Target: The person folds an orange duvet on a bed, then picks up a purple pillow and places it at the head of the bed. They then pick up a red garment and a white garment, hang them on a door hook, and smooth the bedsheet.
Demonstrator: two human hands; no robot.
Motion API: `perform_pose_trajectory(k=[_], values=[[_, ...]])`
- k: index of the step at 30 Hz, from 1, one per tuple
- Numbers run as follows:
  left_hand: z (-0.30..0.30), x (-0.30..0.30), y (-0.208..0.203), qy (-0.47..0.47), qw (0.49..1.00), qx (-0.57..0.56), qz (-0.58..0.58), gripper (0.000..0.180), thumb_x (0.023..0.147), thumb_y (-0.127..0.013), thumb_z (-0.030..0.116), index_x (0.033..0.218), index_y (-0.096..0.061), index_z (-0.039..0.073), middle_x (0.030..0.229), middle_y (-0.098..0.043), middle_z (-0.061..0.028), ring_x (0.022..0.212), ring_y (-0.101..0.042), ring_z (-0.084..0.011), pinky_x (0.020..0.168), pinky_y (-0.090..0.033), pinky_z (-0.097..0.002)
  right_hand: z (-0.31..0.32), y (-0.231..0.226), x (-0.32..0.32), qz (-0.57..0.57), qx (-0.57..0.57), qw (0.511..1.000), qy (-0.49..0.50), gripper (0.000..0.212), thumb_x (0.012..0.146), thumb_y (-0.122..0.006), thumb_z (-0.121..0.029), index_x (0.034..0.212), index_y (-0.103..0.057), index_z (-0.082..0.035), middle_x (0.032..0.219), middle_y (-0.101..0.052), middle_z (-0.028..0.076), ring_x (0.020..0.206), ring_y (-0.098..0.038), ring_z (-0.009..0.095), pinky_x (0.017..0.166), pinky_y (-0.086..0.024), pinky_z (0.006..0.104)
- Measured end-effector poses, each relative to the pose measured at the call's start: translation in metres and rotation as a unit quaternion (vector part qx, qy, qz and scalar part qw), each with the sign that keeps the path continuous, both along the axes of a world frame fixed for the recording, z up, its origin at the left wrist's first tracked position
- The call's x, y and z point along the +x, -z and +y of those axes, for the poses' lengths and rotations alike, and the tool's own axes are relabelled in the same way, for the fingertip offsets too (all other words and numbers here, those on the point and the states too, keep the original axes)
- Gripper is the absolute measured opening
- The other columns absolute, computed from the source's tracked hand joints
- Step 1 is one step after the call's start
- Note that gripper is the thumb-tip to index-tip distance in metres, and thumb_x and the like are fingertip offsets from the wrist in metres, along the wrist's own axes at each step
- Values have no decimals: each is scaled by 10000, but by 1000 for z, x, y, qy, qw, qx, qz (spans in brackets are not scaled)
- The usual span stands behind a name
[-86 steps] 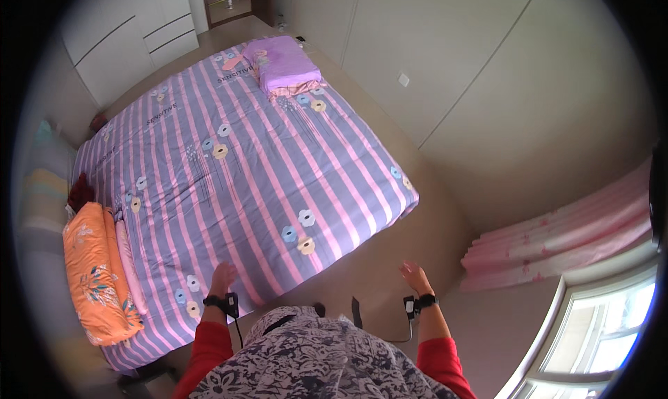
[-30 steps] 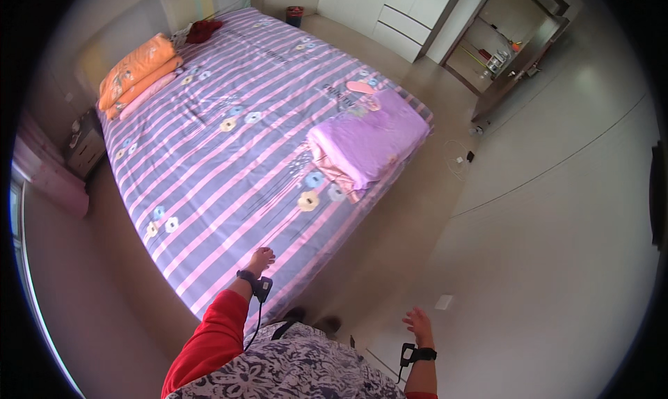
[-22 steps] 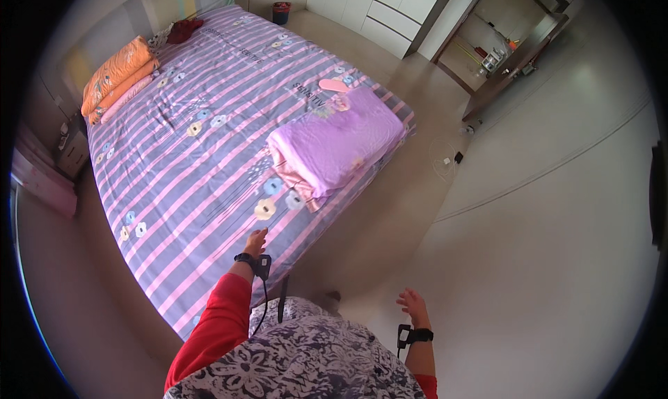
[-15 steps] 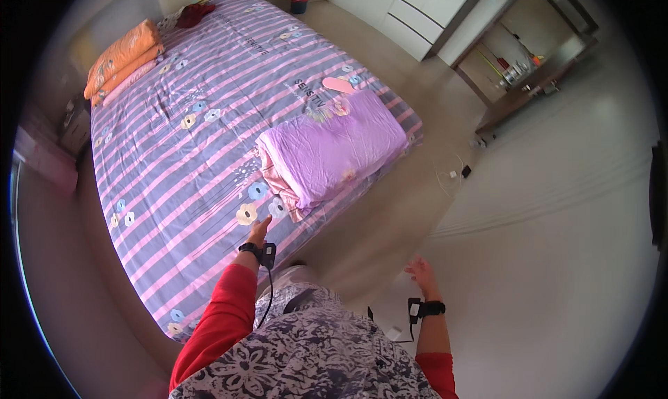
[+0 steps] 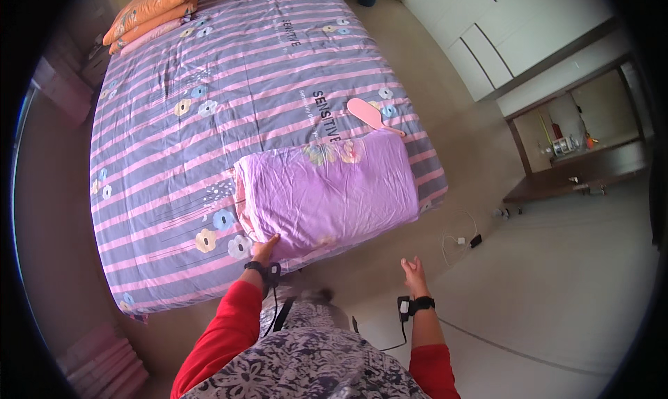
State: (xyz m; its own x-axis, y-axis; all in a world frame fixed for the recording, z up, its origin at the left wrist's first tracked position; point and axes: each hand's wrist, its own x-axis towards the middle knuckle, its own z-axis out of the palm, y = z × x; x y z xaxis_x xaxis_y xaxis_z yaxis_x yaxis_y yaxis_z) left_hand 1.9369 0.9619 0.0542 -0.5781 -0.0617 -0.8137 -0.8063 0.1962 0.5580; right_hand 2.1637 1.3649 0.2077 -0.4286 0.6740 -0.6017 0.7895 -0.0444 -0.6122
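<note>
A folded purple quilt [image 5: 334,190] with printed flowers and a pinkish layer at its left side lies near the bed's front edge. My left hand [image 5: 266,250] is at its near left corner, thumb stretched out along the cloth; its other fingers are partly hidden. My right hand [image 5: 415,276] hovers over the floor to the right, apart from the quilt, with its fingers apart and nothing in them. Beneath the quilt is the bed [image 5: 156,239], in a grey-and-pink striped sheet with flowers and lettering.
Beyond the quilt a pink paddle-shaped thing [image 5: 367,112] lies on the sheet. Folded orange bedding [image 5: 149,12] is stacked at the far left. A brown table [image 5: 577,176] stands right, beside white cabinets [image 5: 480,51]. A cable with a black plug [image 5: 476,241] lies on the floor.
My left hand has come from above the bare sheet to the quilt's corner. My right hand stays open over the floor. The view has turned and moved closer to the quilt.
</note>
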Motion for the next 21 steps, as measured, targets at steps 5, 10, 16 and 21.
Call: perform_pose_trajectory(k=[5,10,16,21], values=[[2,10,-61,-4,1000,1,7,484,720,-718,407,877,-643,-45,718,-608,-74,588,-541,-167,531,-407,-325,108,52,-100,-3,157,984,-86,1034,696,-693,-546,1389,-207,47,1376,-310,288,1291,-311,372,1055,-278,410],[22,32,-105,-190,975,96,62,402,797,-664,215,1052,-558,-77,847,-639,-129,666,-622,-208,589,-505,-306,168,115,-174,0,134,981,-139,1039,629,-767,-480,1356,-267,69,1347,-374,263,1255,-372,349,1041,-303,381],[53,28,-159,-270,952,88,118,433,830,-623,232,1153,-495,-26,945,-608,-118,752,-611,-207,612,-511,-307,165,94,-166,155,-105,978,-91,628,723,-725,-247,1231,-488,35,1178,-553,152,1084,-518,239,923,-397,338],[14,-3,-278,-275,892,228,278,386,880,-529,325,1103,-535,10,950,-617,-96,807,-627,-201,616,-534,-305,196,-57,-162,182,-119,967,-133,577,796,-649,-266,1247,-443,29,1168,-522,122,1041,-503,202,891,-406,338]])
